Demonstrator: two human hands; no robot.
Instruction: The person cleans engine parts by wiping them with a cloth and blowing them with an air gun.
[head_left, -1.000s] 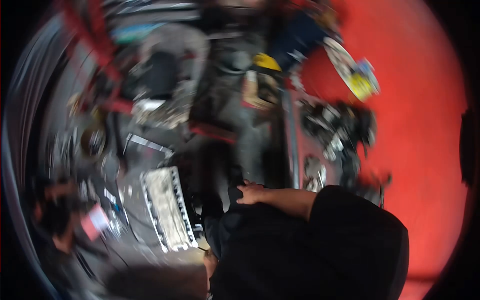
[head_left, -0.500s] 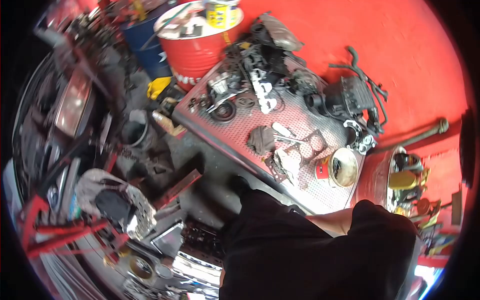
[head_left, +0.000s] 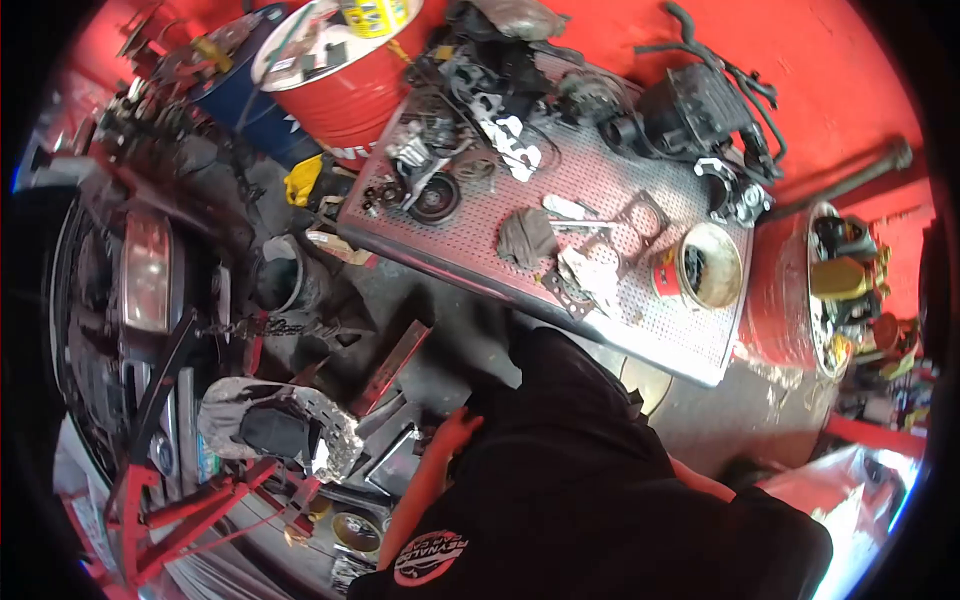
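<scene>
Start from the panel (head_left: 400, 458), bright-rimmed and low down, just beside the left hand (head_left: 457, 432), with no grip on it to be seen. Read that hand as empty, fingers a little apart and loosely bent, close by the black clothing (head_left: 560, 450); cannot tell whether touching the cloth or just clear of it. Of the right arm (head_left: 700, 480), only a bit of forearm to see; cannot tell how the right hand is set. Look at the rim before any touch, and treat it as possibly sharp: better taken by two opposite edges than by one corner. Watch the red bar (head_left: 395, 367), slanting between panel and bench (head_left: 640, 345), likely to catch a foot or a shin. Turn from the feet rather than from the waist, with elbows in, to spare the near edge of the bench. Go gently round the gasket (head_left: 640, 222) there, thin and probably easy to bend, and lift the can (head_left: 712, 266) only upright, from both sides, so as not to spill the dark contents. Leave the cloth (head_left: 527, 238) flat, away from small parts. Farther out, give room to the red drum (head_left: 340, 100) beyond the bench's far end, and to the stand (head_left: 170, 515) and the headlamp (head_left: 147, 270) over on the left.
</scene>
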